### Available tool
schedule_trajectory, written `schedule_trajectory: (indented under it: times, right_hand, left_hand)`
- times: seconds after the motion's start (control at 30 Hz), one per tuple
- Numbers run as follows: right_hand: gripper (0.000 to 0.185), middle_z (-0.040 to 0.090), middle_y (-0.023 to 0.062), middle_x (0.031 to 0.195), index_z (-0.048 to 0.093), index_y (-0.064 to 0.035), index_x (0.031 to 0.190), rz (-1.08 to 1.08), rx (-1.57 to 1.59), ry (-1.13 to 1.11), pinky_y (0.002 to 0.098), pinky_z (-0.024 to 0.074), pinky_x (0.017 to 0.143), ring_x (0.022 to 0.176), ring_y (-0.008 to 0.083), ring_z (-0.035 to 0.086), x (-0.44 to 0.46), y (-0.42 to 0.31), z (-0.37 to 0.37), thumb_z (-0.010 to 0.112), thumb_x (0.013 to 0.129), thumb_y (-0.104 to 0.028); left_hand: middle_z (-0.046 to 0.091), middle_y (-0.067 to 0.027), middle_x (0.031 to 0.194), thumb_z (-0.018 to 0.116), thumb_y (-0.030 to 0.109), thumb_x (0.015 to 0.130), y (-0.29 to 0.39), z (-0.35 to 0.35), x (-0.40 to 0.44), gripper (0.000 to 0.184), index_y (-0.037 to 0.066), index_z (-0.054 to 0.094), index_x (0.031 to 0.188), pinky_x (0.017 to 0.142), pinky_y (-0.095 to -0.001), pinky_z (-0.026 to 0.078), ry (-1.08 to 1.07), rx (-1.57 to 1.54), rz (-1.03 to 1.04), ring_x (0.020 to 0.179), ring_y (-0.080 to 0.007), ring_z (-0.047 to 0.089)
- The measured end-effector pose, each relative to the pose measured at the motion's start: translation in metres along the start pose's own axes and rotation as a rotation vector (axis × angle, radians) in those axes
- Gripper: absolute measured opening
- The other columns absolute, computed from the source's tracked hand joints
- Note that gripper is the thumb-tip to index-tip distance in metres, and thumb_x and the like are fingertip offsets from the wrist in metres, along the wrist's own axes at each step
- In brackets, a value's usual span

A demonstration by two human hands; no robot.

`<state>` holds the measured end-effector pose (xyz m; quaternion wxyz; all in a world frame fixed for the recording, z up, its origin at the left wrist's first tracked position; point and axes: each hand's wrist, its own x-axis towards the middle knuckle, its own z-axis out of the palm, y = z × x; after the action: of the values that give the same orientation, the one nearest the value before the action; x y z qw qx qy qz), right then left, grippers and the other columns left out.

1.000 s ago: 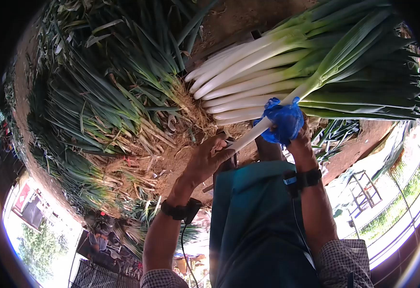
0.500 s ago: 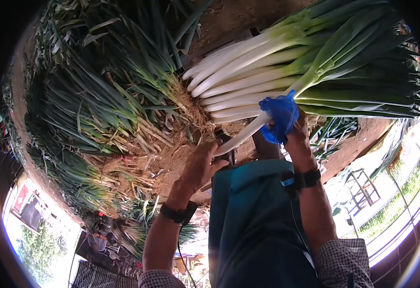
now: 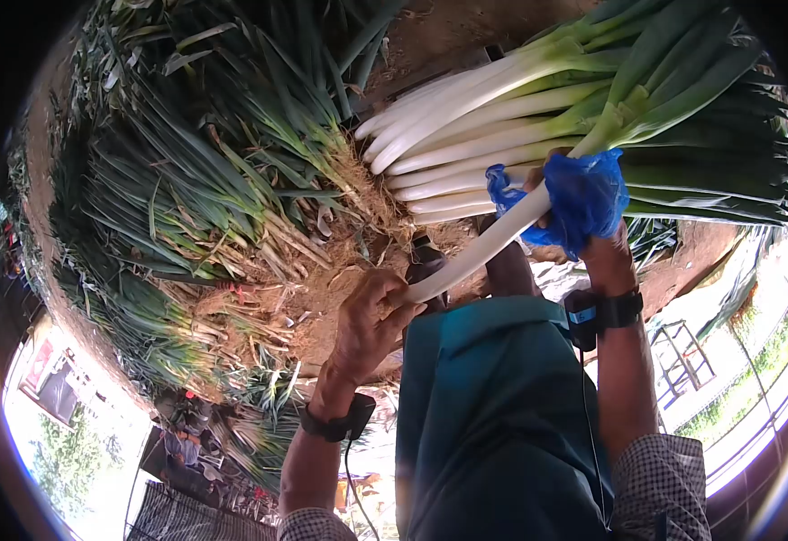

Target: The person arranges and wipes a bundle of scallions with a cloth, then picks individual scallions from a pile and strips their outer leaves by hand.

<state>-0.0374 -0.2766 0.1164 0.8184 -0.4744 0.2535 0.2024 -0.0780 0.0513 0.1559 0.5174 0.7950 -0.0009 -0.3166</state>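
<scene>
Many rooted leeks (image 3: 178,180): heaped at far left.
Left hand (image 3: 369,325): thumb and fingers pinch the held leek's white end.
Held leek (image 3: 491,245): between both hands, above the apron (image 3: 493,361); long axis slants, leaves pointing up and right.
Right hand (image 3: 604,250): grips its shaft with blue plastic (image 3: 585,191), nearer the leaves.
Clean leeks (image 3: 475,151): piled beyond.

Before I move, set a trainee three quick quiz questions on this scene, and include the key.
1. Open question: which hand is at the white end of the held leek?
2. True or false: the laid-out row of leeks has its leaves toward the picture's left edge.
3. Multiple choice: what colour is the crumpled material at the right hand? A) red B) blue C) yellow

Key: 1. The left hand. 2. False. 3. B.
</scene>
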Motion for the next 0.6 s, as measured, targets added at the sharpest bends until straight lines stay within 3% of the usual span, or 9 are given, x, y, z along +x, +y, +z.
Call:
schedule_trajectory:
  times: [0.13, 0.23, 0.27, 0.37, 0.5, 0.57, 0.6]
  right_hand:
    - [0.026, 0.069, 0.0081, 0.102, 0.064, -0.0017, 0.112, 0.024, 0.026, 0.007, 0.0241, 0.0556, 0.066, 0.072, 0.0131, 0.065, -0.009, -0.008, 0.006, 0.072, 0.094, -0.018]
    - [0.022, 0.067, 0.0085, 0.092, 0.064, -0.0011, 0.111, -0.226, -0.540, 0.078, 0.0266, 0.0520, 0.061, 0.072, 0.0152, 0.063, -0.018, -0.015, 0.013, 0.068, 0.094, -0.015]
    - [0.024, 0.065, 0.0089, 0.083, 0.064, -0.0001, 0.102, -0.265, -0.633, 0.149, 0.0268, 0.0488, 0.055, 0.063, 0.0152, 0.060, -0.021, -0.019, 0.021, 0.067, 0.094, -0.023]
    - [0.034, 0.063, 0.0087, 0.074, 0.065, -0.0004, 0.096, -0.282, -0.666, 0.350, 0.0273, 0.0443, 0.052, 0.056, 0.0151, 0.056, -0.034, -0.013, 0.020, 0.066, 0.095, -0.034]
    - [0.036, 0.066, 0.0100, 0.087, 0.063, -0.0016, 0.113, -0.126, -0.293, 0.366, 0.0273, 0.0466, 0.063, 0.067, 0.0150, 0.058, -0.050, -0.021, 0.014, 0.067, 0.095, -0.032]
    - [0.039, 0.069, 0.0138, 0.103, 0.062, 0.0008, 0.128, -0.127, -0.008, 0.217, 0.0286, 0.0540, 0.071, 0.082, 0.0167, 0.065, -0.054, -0.005, -0.013, 0.064, 0.096, -0.021]
    - [0.040, 0.069, 0.0138, 0.103, 0.062, 0.0018, 0.127, -0.147, -0.043, 0.229, 0.0287, 0.0535, 0.071, 0.080, 0.0163, 0.064, -0.053, -0.005, -0.010, 0.064, 0.095, -0.023]
  left_hand:
    - [0.064, -0.0100, 0.095, 0.081, 0.000, 0.080, -0.005, -0.005, 0.002, 0.027, 0.002, 0.062, 0.099, 0.073, -0.0347, 0.054, -0.054, 0.039, 0.077, 0.087, -0.0232, 0.066]
    - [0.064, -0.0098, 0.094, 0.081, 0.003, 0.081, -0.001, -0.007, 0.009, 0.026, 0.002, 0.062, 0.098, 0.073, -0.0347, 0.055, -0.122, 0.013, 0.099, 0.085, -0.0221, 0.067]
    - [0.064, -0.0098, 0.094, 0.081, 0.004, 0.082, 0.002, -0.009, 0.010, 0.025, 0.002, 0.062, 0.098, 0.072, -0.0345, 0.055, -0.151, 0.001, 0.102, 0.085, -0.0215, 0.067]
    - [0.065, -0.0094, 0.092, 0.081, 0.007, 0.084, -0.002, -0.007, 0.012, 0.024, 0.001, 0.062, 0.096, 0.072, -0.0342, 0.056, -0.188, -0.094, 0.105, 0.082, -0.0195, 0.068]
    - [0.065, -0.0088, 0.088, 0.082, 0.008, 0.084, -0.001, -0.002, 0.015, 0.024, 0.001, 0.061, 0.095, 0.071, -0.0338, 0.057, -0.214, -0.203, 0.092, 0.081, -0.0171, 0.068]
    - [0.064, -0.0078, 0.085, 0.082, 0.008, 0.084, -0.009, 0.000, 0.015, 0.024, 0.001, 0.061, 0.095, 0.072, -0.0336, 0.057, -0.241, -0.217, 0.083, 0.081, -0.0168, 0.068]
    - [0.063, -0.0076, 0.084, 0.081, 0.008, 0.085, -0.011, 0.001, 0.016, 0.024, 0.001, 0.061, 0.095, 0.072, -0.0331, 0.058, -0.264, -0.250, 0.053, 0.081, -0.0166, 0.069]
